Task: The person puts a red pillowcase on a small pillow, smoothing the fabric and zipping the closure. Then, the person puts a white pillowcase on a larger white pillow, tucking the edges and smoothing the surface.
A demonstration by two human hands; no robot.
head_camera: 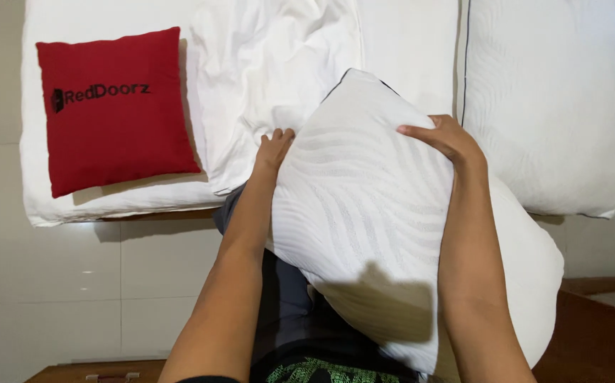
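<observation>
I hold a large white pillow with a wavy quilted pattern and dark piping against my body. My left hand grips its left edge, fingers curled around the side. My right hand rests on its upper right edge, fingers bent over the top. A loose white pillowcase lies crumpled on the bed just beyond my left hand. The lower part of the pillow is hidden behind my right forearm.
A square red cushion with dark print lies on the white bed at the left. A second white quilted pillow lies at the right. Pale floor tiles show below the bed; dark wooden furniture stands at the lower right.
</observation>
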